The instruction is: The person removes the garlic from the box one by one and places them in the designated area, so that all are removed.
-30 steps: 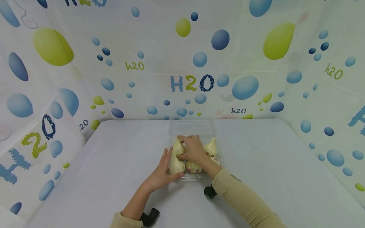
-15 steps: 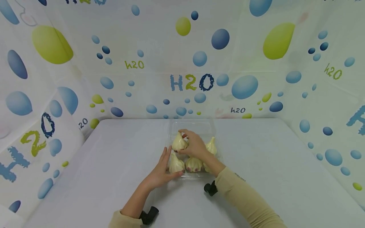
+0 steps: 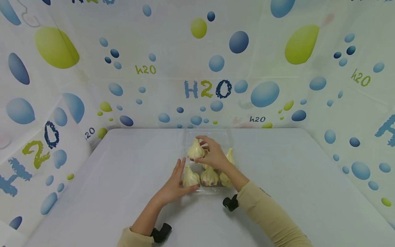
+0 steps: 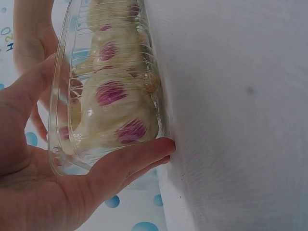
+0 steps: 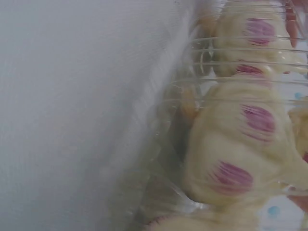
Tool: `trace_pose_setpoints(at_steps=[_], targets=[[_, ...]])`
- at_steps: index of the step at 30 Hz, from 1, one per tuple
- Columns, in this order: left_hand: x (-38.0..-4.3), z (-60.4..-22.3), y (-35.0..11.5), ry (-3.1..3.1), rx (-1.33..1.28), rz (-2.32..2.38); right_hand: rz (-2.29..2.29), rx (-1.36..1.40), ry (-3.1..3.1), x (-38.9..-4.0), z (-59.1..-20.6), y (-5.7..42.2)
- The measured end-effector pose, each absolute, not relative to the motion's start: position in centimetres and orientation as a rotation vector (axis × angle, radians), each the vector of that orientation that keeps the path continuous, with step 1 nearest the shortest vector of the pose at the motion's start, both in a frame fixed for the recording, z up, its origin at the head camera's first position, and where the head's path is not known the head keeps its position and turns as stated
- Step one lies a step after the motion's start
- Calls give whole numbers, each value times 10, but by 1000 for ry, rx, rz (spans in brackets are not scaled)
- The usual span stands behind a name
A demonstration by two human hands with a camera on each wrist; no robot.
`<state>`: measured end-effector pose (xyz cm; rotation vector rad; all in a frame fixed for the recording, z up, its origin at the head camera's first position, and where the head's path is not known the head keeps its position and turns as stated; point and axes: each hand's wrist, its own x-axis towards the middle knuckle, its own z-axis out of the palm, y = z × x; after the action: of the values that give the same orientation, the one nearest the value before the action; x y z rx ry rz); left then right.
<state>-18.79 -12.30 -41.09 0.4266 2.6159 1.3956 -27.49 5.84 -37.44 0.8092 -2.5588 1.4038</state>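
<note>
My right hand (image 3: 216, 156) pinches a garlic bulb (image 3: 195, 151), pale with its neck upward, above the back left part of a clear plastic container (image 3: 208, 189). Inside stand other bulbs: one at front left (image 3: 190, 177), another at front middle (image 3: 210, 177), more on the right, partly behind my right forearm. My left hand (image 3: 172, 190) rests at the container's front left corner, fingers straight along the side and thumb along the front. The left wrist view shows that thumb (image 4: 130, 161) against the ribbed wall. Purple-marked bulbs (image 5: 236, 139) show through plastic in the right wrist view; the right hand's grip is hidden there.
The container's hinged lid (image 3: 207, 138) lies folded back behind it on the white tabletop (image 3: 139, 164). A patterned sheet (image 3: 166, 41) hangs behind and at both sides. Black wrist devices (image 3: 161, 233) sit below both wrists.
My right hand has lifted the garlic bulb from the back left of the container, moving it up and slightly right. My left hand has stayed at the corner.
</note>
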Motion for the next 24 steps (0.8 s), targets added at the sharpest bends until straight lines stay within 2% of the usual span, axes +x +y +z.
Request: trace_pose_setpoints(at_steps=[24], targets=[[-189,-410,-120,2639,385,1372,1546,770,-2523,-271,-356,99]])
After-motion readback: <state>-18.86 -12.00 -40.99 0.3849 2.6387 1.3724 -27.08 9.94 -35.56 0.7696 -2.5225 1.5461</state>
